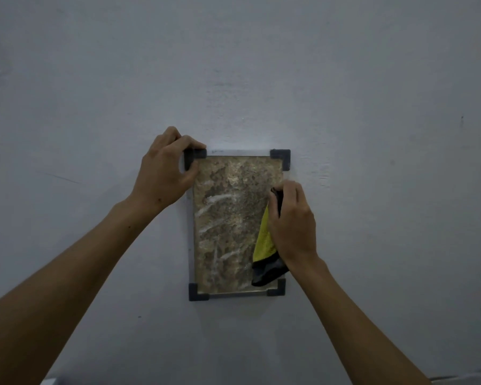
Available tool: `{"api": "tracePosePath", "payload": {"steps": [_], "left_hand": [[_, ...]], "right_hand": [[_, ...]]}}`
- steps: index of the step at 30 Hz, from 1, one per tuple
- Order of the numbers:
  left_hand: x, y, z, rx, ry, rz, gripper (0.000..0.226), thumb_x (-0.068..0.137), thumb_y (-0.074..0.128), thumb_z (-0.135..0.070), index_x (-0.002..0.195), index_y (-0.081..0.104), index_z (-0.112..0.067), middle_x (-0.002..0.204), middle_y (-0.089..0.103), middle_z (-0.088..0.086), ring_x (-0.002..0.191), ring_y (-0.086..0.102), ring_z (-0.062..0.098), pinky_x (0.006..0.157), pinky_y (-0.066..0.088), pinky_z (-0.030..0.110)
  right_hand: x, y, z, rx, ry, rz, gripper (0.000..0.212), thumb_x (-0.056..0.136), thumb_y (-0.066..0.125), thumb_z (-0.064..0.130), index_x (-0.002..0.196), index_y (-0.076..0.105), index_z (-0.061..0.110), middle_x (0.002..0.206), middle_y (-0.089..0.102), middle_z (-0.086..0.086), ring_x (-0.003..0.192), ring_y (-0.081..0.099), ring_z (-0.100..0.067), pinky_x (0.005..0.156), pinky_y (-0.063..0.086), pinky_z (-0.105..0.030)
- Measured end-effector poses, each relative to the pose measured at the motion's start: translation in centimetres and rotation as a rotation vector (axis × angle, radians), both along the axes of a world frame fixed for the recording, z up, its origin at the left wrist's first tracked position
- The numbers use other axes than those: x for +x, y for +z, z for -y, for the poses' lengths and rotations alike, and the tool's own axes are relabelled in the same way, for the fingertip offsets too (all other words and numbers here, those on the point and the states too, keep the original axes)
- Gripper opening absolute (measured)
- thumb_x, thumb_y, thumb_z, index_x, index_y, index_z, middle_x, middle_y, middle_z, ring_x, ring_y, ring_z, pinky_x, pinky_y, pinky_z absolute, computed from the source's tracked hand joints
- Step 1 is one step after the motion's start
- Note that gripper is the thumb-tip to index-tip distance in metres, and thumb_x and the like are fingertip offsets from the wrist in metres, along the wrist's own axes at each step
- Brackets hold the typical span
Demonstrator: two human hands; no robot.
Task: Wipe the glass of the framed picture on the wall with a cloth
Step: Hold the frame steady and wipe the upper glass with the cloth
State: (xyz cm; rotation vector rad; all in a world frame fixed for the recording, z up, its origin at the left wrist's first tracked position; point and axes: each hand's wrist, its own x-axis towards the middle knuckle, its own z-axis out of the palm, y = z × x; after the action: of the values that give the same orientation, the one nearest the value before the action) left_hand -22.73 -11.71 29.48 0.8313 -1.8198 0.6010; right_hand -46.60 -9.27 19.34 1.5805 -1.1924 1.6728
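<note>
No writing is legible on the framed picture (233,223), which hangs at the wall's (372,107) centre. The left hand (164,173) grips its 11 o'clock corner; the right hand (292,223) clutches a yellow-grey cloth (264,257) at the glass's 3 o'clock edge. Bare wall surrounds the frame.

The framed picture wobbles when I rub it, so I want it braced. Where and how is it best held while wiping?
Judging by its pose, flat against the wall, pinch the framed picture at a dark corner bracket from the outer edge, as the left hand does top-left. That leaves the streaked glass free for the cloth in the right hand.
</note>
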Motion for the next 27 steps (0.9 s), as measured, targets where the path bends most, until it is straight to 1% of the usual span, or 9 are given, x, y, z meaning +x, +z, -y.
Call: {"api": "tracePosePath", "payload": {"steps": [4,6,8,11,14,18,21,25,27], "left_hand": [[-0.3,-0.2,0.0,0.005,-0.003,-0.013,0.027,0.087,0.07,-0.009,0.113,0.069,-0.014,0.101,0.052,0.005,0.096,0.053,0.022,0.077,0.038,0.027],[-0.3,-0.3,-0.1,0.004,-0.008,-0.014,0.027,0.087,0.07,-0.009,0.113,0.069,-0.014,0.101,0.052,0.005,0.096,0.053,0.022,0.077,0.039,0.027],[-0.2,-0.3,-0.1,-0.001,-0.01,-0.021,0.026,0.087,0.07,-0.009,0.113,0.069,-0.014,0.101,0.051,0.005,0.096,0.052,0.021,0.077,0.039,0.027],[-0.3,-0.3,-0.1,-0.001,-0.009,-0.022,0.026,0.087,0.071,-0.01,0.113,0.068,-0.014,0.1,0.05,0.004,0.095,0.052,0.021,0.078,0.04,0.027],[-0.3,-0.3,-0.1,-0.002,-0.007,-0.021,0.026,0.087,0.07,-0.009,0.112,0.068,-0.013,0.1,0.049,0.004,0.095,0.052,0.022,0.077,0.039,0.027],[-0.5,-0.3,-0.2,-0.003,-0.001,-0.027,0.026,0.087,0.07,-0.008,0.112,0.068,-0.013,0.099,0.049,0.004,0.094,0.051,0.021,0.076,0.038,0.026],[-0.5,-0.4,-0.2,-0.002,0.002,-0.026,0.027,0.086,0.07,-0.008,0.113,0.068,-0.013,0.098,0.048,0.002,0.094,0.051,0.021,0.075,0.038,0.026],[-0.4,-0.3,-0.2,-0.007,0.008,-0.024,0.026,0.087,0.07,-0.008,0.112,0.068,-0.014,0.099,0.049,0.003,0.094,0.051,0.021,0.076,0.038,0.026],[-0.4,-0.3,-0.2,-0.006,0.01,-0.02,0.026,0.088,0.07,-0.009,0.113,0.068,-0.013,0.101,0.05,0.004,0.095,0.052,0.022,0.077,0.038,0.026]], "right_hand": [[-0.6,-2.9,-0.1,0.047,-0.026,-0.063,0.011,0.104,0.057,0.017,0.101,0.056,0.006,0.096,0.056,-0.005,0.061,0.055,-0.019,0.046,0.052,-0.033],[-1.0,-3.6,-0.4,0.086,-0.018,-0.084,0.011,0.104,0.058,0.018,0.101,0.057,0.007,0.096,0.056,-0.004,0.063,0.056,-0.019,0.047,0.053,-0.035],[-1.2,-3.0,-0.8,0.099,-0.003,-0.085,0.009,0.102,0.06,0.017,0.101,0.058,0.009,0.097,0.058,-0.004,0.067,0.058,-0.019,0.051,0.055,-0.036],[-1.0,-0.7,-1.0,0.063,0.02,-0.06,0.007,0.102,0.061,0.016,0.1,0.057,0.01,0.096,0.058,-0.003,0.071,0.058,-0.018,0.057,0.054,-0.032],[-1.0,0.5,-0.5,0.055,0.005,-0.046,0.009,0.103,0.059,0.017,0.101,0.056,0.009,0.096,0.058,-0.004,0.071,0.056,-0.017,0.057,0.051,-0.029],[-1.1,-2.2,-0.3,0.096,-0.003,-0.108,0.013,0.104,0.055,0.019,0.103,0.056,0.006,0.096,0.056,-0.005,0.066,0.055,-0.018,0.05,0.053,-0.033],[-1.4,-3.4,-0.7,0.149,0.013,-0.139,0.013,0.104,0.057,0.02,0.103,0.057,0.007,0.096,0.057,-0.004,0.068,0.057,-0.02,0.052,0.054,-0.035],[-1.0,-0.7,-1.2,0.109,0.04,-0.103,0.008,0.101,0.061,0.015,0.098,0.056,0.009,0.095,0.057,-0.003,0.069,0.055,-0.016,0.056,0.049,-0.026],[-0.7,0.5,-0.9,0.084,0.036,-0.079,0.009,0.102,0.059,0.016,0.099,0.056,0.008,0.096,0.058,-0.004,0.071,0.055,-0.016,0.057,0.048,-0.026]]}}
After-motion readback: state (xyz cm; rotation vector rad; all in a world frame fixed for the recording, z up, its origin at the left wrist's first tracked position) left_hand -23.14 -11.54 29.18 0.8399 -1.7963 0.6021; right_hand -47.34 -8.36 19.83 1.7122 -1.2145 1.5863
